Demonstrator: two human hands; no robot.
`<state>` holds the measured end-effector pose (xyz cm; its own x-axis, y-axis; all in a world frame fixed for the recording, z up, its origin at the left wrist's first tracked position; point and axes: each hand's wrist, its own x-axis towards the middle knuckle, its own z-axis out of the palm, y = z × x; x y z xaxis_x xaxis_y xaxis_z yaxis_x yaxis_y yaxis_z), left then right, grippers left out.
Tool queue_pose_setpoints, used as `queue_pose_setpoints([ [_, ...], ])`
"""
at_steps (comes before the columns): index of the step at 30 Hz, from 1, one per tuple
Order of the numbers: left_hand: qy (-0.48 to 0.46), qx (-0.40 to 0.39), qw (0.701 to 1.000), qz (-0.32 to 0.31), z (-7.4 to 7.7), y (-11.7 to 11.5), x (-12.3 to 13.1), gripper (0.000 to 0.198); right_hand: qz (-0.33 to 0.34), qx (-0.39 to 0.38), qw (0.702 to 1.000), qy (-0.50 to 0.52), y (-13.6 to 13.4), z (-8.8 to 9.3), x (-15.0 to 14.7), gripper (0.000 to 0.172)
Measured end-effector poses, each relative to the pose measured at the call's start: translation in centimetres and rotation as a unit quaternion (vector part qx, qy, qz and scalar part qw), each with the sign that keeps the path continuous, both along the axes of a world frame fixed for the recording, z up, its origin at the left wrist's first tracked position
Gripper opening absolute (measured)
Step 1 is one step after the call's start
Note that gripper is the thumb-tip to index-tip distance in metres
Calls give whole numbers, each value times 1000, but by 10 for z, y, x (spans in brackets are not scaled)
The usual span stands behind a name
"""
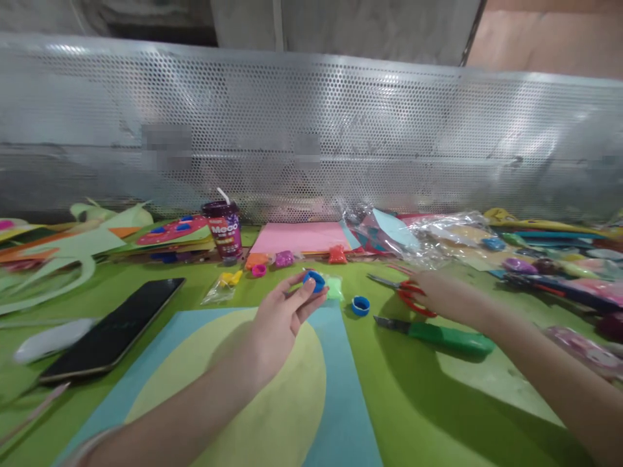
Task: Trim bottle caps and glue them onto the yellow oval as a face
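Note:
My left hand (287,308) pinches a blue bottle cap (314,281) between thumb and fingers, tilted, above the far edge of the blue sheet (335,363) with its pale yellow-green oval (287,402). To the right, my right hand (435,292) is closed at the orange-red handles of the scissors (411,295), whose blades point left; its fingertips are partly hidden. A second blue cap (361,305) stands on the green table between the hands. Just nearer than the scissors lies a green-handled cutter knife (445,337). A pale green packet (333,287) is right behind my left hand.
Small orange (256,261), purple (285,259) and red (337,254) packets lie farther back, near pink paper (299,237). A drink cup (224,230) stands at back left. A phone (117,327) lies left. Crumpled clear plastic (448,237) and craft supplies lie right. A perforated metal panel (311,130) rises behind.

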<state>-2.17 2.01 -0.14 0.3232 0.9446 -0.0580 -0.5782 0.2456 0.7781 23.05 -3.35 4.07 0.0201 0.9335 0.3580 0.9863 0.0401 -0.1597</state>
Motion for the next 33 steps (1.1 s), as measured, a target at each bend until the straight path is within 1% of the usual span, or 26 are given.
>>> queue_pose_setpoints([
  [2, -9, -8, 1000, -14, 0, 0, -2, 6, 26, -66, 997, -32, -7, 0, -8, 19],
  [5, -24, -14, 999, -17, 1, 4, -5, 7, 81, -151, 984, -55, -16, 1, -17, 21],
  [7, -33, -21, 999, -14, 0, 7, -6, 7, 100, -178, 977, -59, -16, 2, -16, 20],
  [9, -39, -26, 999, -16, -2, 10, -6, 8, 95, -178, 977, -62, -13, 6, -11, 19],
  [10, -42, -26, 999, -19, -2, 10, -6, 8, 86, -166, 980, -62, -10, 9, -9, 17],
  [12, -47, -24, 998, -26, -2, 8, -6, 8, 57, -111, 990, -60, -7, 13, -11, 18],
  [13, -47, -24, 998, -31, -2, 7, -5, 8, 42, -78, 994, -58, -7, 13, -15, 22],
  [15, -44, -30, 998, -40, 1, 2, -3, 7, 37, -22, 997, -63, -11, 9, -30, 26],
  [16, -41, -35, 998, -43, 2, -1, -2, 6, 52, -12, 996, -69, -15, 5, -41, 25],
  [18, -35, -45, 997, -44, 6, -6, -1, 4, 145, 15, 979, -140, -24, -5, -61, 26],
  [19, -32, -49, 997, -43, 8, -8, 0, 5, 169, 36, 968, -184, -28, -10, -70, 27],
  [20, -29, -52, 997, -44, 9, -10, 0, 5, 177, 51, 957, -224, -31, -15, -77, 28],
  [22, -27, -52, 997, -51, 10, -13, 1, 6, 170, 86, 944, -270, -35, -20, -83, 30],
  [25, -32, -48, 997, -54, 10, -15, 0, 9, 162, 116, 942, -272, -36, -20, -83, 29],
  [29, -30, -47, 997, -56, 9, -17, 1, 13, 167, 123, 941, -268, -36, -16, -81, 25],
  [33, -27, -39, 997, -63, 7, -16, 1, 15, 161, 129, 936, -285, -37, -15, -82, 22],
])
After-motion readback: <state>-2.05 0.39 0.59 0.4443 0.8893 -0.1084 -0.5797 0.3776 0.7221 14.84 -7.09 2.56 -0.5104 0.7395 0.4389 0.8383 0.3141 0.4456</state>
